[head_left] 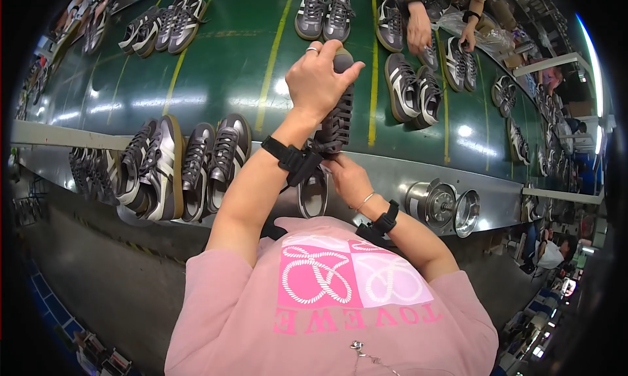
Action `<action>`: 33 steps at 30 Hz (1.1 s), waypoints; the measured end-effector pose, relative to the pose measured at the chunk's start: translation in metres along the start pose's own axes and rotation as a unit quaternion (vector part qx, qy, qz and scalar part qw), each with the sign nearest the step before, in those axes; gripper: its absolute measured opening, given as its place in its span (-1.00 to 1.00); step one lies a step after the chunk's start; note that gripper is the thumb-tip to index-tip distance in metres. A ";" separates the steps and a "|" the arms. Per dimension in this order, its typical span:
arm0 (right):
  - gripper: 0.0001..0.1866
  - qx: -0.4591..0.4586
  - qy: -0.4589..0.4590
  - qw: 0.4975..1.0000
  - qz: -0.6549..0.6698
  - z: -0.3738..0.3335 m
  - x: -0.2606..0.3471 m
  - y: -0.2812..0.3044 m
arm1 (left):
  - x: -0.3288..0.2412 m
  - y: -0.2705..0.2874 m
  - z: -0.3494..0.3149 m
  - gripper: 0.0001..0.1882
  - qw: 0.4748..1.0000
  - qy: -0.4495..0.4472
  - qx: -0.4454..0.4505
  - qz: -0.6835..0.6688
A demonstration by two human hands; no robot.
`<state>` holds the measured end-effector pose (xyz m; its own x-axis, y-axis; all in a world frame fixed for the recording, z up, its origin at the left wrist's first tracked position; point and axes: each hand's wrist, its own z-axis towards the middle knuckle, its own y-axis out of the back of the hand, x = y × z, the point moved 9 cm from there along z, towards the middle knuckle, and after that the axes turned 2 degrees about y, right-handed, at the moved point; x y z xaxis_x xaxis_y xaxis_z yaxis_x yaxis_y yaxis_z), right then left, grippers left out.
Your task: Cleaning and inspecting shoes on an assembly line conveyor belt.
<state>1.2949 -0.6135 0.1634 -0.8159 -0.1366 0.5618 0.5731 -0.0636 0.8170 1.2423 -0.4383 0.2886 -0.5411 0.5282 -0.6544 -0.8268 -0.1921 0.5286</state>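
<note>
My left hand (320, 78) is closed over the toe end of a dark grey sneaker (337, 122), its thumb on the right side. That sneaker points away from me, and its dark laces run down the middle. At the near end of the laces my right hand (350, 181) has its fingers bent and pressed against the shoe. Just below, a shoe opening with a pale insole (314, 196) shows between my wrists; I cannot tell whether it belongs to the same shoe. My left wrist and its black strap partly cover this area.
Several grey sneakers (226, 153) stand along the metal edge at left. A pair (325, 15) sits ahead on the green conveyor belt (229, 81). At the right edge lies a metal spool (432, 202). A co-worker's hands (418, 32) touch shoes at far right.
</note>
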 end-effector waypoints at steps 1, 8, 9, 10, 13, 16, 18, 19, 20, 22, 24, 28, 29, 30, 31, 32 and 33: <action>-0.79 0.016 0.021 0.999 -0.048 0.000 0.002 -0.002 | -0.002 -0.002 0.002 -0.50 1.000 -0.001 0.000 -0.002; -0.82 0.244 -0.019 0.942 -0.228 0.009 -0.006 -0.051 | -0.010 -0.001 -0.003 -0.50 1.000 -0.027 0.009 -0.001; -0.81 0.154 0.001 0.966 -0.208 0.006 0.001 -0.033 | -0.009 0.002 -0.001 -0.50 1.000 -0.029 0.002 -0.005; -0.80 0.062 0.021 0.980 -0.185 0.005 0.009 -0.017 | -0.009 0.005 -0.001 -0.50 1.000 -0.031 -0.004 -0.004; -0.81 0.070 0.024 0.978 -0.193 0.011 0.002 -0.021 | -0.008 0.000 -0.001 -0.51 1.000 -0.023 0.011 -0.013; -0.82 0.149 0.003 0.961 -0.231 0.018 -0.012 -0.047 | -0.018 -0.005 0.004 -0.52 1.000 -0.020 0.022 -0.008; -0.82 0.152 -0.021 0.967 -0.205 0.019 -0.009 -0.046 | -0.015 -0.003 0.004 -0.52 0.999 -0.021 0.026 -0.011; -0.82 0.142 -0.024 0.968 -0.207 0.015 -0.007 -0.038 | -0.014 -0.002 0.004 -0.52 0.999 -0.017 0.030 -0.013; -0.81 0.106 -0.026 0.981 -0.158 0.011 0.003 -0.022 | -0.010 0.003 0.004 -0.52 1.000 -0.009 0.025 -0.012; -0.81 0.028 -0.018 0.998 -0.060 -0.001 0.011 0.007 | -0.007 0.010 0.005 -0.52 0.999 0.009 0.025 -0.022; -0.77 0.010 -0.014 1.000 -0.002 -0.021 0.007 0.023 | 0.008 0.021 0.008 -0.53 0.998 0.052 0.018 -0.038; -0.58 -0.153 -0.019 0.988 0.010 -0.069 0.004 0.097 | 0.079 0.035 0.021 -0.54 0.982 0.143 0.031 -0.121; -0.55 -0.193 -0.027 0.981 -0.012 -0.084 0.003 0.120 | 0.104 0.033 0.022 -0.54 0.974 0.165 0.033 -0.153; -0.52 -0.231 -0.035 0.972 -0.031 -0.098 0.002 0.140 | 0.124 0.039 0.022 -0.55 0.975 0.173 0.030 -0.138; -0.53 -0.267 -0.059 0.961 -0.048 -0.110 0.003 0.162 | 0.137 0.042 0.020 -0.57 0.970 0.192 0.042 -0.144; -0.55 -0.302 -0.082 0.948 -0.064 -0.123 0.005 0.184 | 0.152 0.044 0.017 -0.57 0.964 0.202 0.065 -0.160; -0.55 -0.333 -0.098 0.933 -0.094 -0.139 0.003 0.203 | 0.160 0.039 0.011 -0.57 0.957 0.211 0.091 -0.177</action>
<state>1.4194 -0.7639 0.3129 -0.8679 0.1188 0.4823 0.2847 -0.6767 0.6790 1.1246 -0.3521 0.2104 -0.2773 0.1454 -0.9497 -0.9501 0.1056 0.2936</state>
